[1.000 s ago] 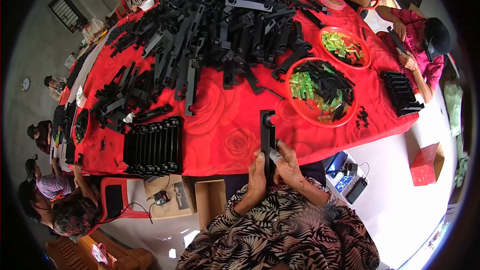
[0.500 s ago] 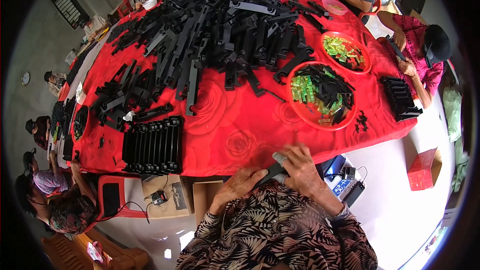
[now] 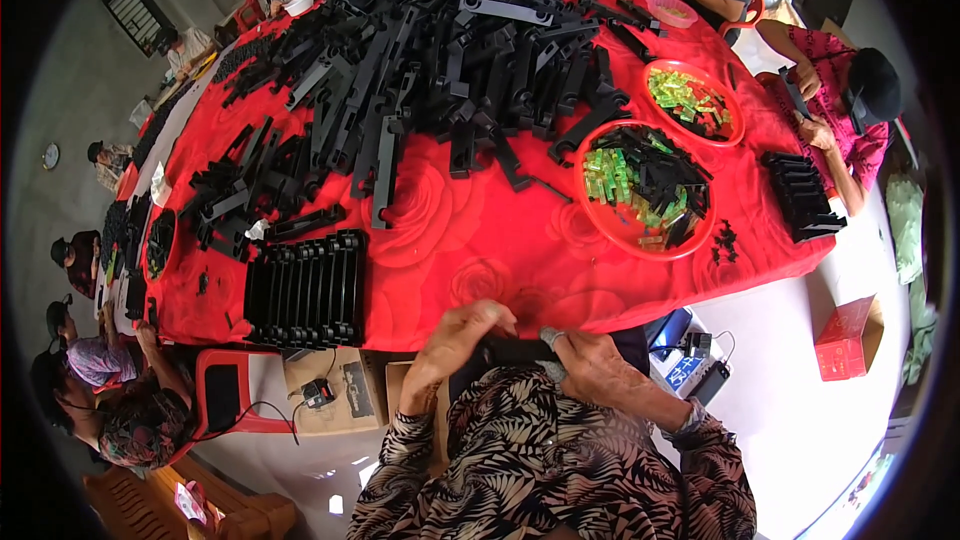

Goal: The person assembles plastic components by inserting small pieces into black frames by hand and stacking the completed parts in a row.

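A black plastic strip (image 3: 517, 351) lies level at the table's near edge, close against my patterned shirt. My right hand (image 3: 592, 368) is closed round its right end, with pale coverings on some fingertips. Above the left end, my left hand (image 3: 460, 342) has its fingers bent and drawn together; anything between them is too small or hidden to make out. Ahead and to the left, a row of black slotted strips (image 3: 305, 290) stands side by side. An orange-red basket (image 3: 583, 210) at the right holds green-yellow clear pieces and small black parts.
Long black strips (image 3: 480, 70) are heaped over the middle of the red cloth (image 3: 440, 270). A second basket (image 3: 741, 105) stands farther right. Co-workers sit around the table; one in a pink top (image 3: 840, 130) handles a black strip beside a stacked row (image 3: 800, 202). A red chair (image 3: 240, 425) stands lower left.
The strip has gone from slanted to level and lower toward my lap. My left hand has moved up off its side, and my right hand has shifted down.
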### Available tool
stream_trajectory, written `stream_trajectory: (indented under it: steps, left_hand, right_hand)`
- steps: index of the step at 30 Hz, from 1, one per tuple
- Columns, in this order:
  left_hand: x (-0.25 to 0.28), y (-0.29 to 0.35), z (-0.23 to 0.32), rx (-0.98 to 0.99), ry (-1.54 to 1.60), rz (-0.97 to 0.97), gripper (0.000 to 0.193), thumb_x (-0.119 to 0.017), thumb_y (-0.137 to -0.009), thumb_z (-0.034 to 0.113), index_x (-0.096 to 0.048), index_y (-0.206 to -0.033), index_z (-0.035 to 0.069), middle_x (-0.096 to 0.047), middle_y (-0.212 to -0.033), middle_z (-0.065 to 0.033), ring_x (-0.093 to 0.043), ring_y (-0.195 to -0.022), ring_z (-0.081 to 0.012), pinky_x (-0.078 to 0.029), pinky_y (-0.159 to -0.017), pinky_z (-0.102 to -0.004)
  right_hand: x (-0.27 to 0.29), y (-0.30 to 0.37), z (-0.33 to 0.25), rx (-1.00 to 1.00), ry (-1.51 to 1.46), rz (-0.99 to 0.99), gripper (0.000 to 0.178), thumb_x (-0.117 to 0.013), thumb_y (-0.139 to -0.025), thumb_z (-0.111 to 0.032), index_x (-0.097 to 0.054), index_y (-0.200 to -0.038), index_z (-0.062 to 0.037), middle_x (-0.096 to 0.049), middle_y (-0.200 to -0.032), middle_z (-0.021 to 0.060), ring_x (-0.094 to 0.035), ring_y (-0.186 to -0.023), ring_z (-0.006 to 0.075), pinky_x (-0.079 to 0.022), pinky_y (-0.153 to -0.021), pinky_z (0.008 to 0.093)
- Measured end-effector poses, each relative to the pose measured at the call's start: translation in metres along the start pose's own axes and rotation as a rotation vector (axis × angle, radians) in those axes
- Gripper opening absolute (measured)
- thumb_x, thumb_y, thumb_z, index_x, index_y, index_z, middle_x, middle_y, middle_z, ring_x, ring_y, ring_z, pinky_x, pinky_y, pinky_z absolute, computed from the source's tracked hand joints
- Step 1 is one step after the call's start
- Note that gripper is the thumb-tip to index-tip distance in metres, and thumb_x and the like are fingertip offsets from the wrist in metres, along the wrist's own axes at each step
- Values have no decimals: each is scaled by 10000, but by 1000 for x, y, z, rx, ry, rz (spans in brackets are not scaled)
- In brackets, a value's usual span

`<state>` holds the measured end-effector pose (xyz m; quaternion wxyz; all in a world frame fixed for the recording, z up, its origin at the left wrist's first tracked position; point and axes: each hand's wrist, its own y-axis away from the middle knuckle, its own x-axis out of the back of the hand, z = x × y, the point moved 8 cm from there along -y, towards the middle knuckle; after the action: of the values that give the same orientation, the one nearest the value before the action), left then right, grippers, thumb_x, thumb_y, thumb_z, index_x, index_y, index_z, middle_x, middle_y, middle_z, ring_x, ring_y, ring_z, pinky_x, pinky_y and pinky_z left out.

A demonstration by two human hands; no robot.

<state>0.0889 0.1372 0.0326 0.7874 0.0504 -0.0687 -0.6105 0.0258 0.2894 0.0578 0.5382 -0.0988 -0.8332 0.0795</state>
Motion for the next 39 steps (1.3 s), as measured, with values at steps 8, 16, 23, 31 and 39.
stream_trajectory:
  steps: [8,16,23,31,39]
  left_hand:
    - [-4,-13,24,-255,473,188,297,-468,-1036,283,-574,-1135,25,-661,-987,-111,-634,-929,-200,-497,-894,-349]
    - [-1,-22,18,-304,660,352,185,-511,-1015,176,-499,-1118,23,-578,-866,-93,-612,-767,-184,-537,-741,-330]
    - [-10,-8,24,-396,250,592,306,-505,-1014,293,-423,-1082,6,-530,-718,-90,-570,-561,-188,-499,-547,-314]
    - [-18,-11,29,-397,257,592,258,-489,-1013,256,-427,-1077,13,-514,-694,-78,-542,-535,-173,-478,-530,-301]
    - [20,-35,39,-381,191,668,204,-588,-963,212,-515,-990,23,-529,-640,-9,-511,-526,-90,-406,-491,-251]
  right_hand:
    - [-60,8,41,-411,-735,126,365,-524,-753,52,-486,-1117,45,-609,-831,189,-635,-740,306,-522,-642,356]
    - [-76,-11,29,-501,-1386,28,289,-356,-889,91,-487,-1128,-5,-632,-925,64,-609,-793,98,-521,-685,245]
    - [-64,-10,23,-451,-1297,46,405,-341,-834,122,-481,-1194,-3,-631,-907,70,-621,-755,115,-531,-686,246]
    - [-61,-5,27,-463,-1031,132,425,-438,-793,134,-507,-1192,6,-653,-902,149,-657,-719,203,-539,-641,307]
    - [28,-18,-3,-197,-213,499,494,-741,-782,-78,-557,-1228,24,-645,-1113,187,-601,-1059,365,-548,-762,424]
